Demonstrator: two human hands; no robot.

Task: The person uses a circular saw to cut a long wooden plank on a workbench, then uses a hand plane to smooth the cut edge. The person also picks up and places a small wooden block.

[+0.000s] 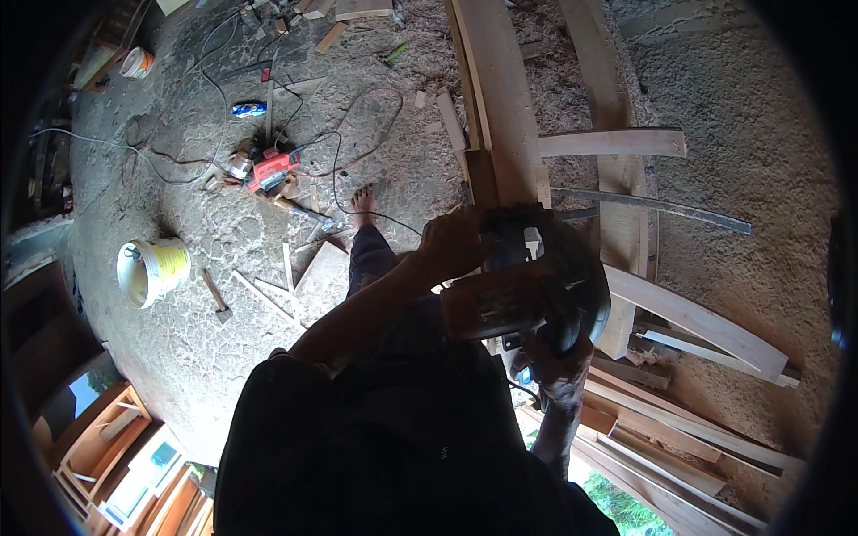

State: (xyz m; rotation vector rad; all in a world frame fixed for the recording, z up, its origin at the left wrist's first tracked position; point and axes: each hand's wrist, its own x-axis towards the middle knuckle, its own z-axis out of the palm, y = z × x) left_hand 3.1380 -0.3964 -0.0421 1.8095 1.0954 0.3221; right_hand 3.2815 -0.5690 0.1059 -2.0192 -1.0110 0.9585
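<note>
A dark circular saw (572, 277) with a reddish-brown motor housing rests across a long wooden plank (505, 98). My right hand (554, 362) is wrapped round the saw's rear handle, in shadow. On the other side, my left hand (454, 241) is closed at the plank's left edge, just ahead of the motor housing. What its fingers grip is hidden in shadow. A short wooden strip (481, 177) lies along the plank's edge beyond that hand. The blade cannot be made out.
A red power tool (273, 170) with trailing cords, a hammer (304, 213) and a hatchet (215, 295) lie on the floor at left. A white bucket (154, 271) stands nearby. Curved wooden pieces (697, 322) and stacked boards are at right. My bare foot (363, 201) is left of the plank.
</note>
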